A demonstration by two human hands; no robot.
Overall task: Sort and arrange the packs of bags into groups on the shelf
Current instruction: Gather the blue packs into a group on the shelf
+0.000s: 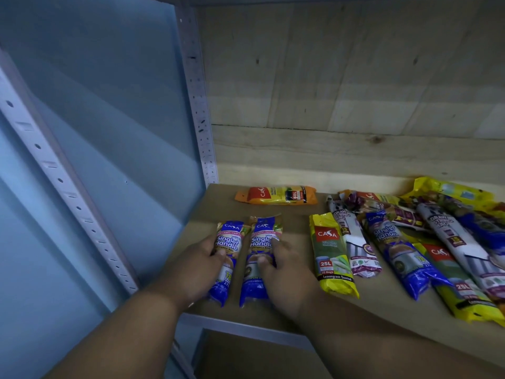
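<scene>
Grouping step: left hand (199, 265) grips one blue Singlet Handle pack (228, 258), right hand (284, 272) grips its twin (261, 258) just beside it, near-left on the shelf (382, 305); next likely fetching the third blue pack (401, 253) from the unsorted right-hand pile.

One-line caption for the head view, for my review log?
Left hand and right hand set two blue Singlet Handle packs side by side on the shelf, unsorted packs heaped right.
</scene>
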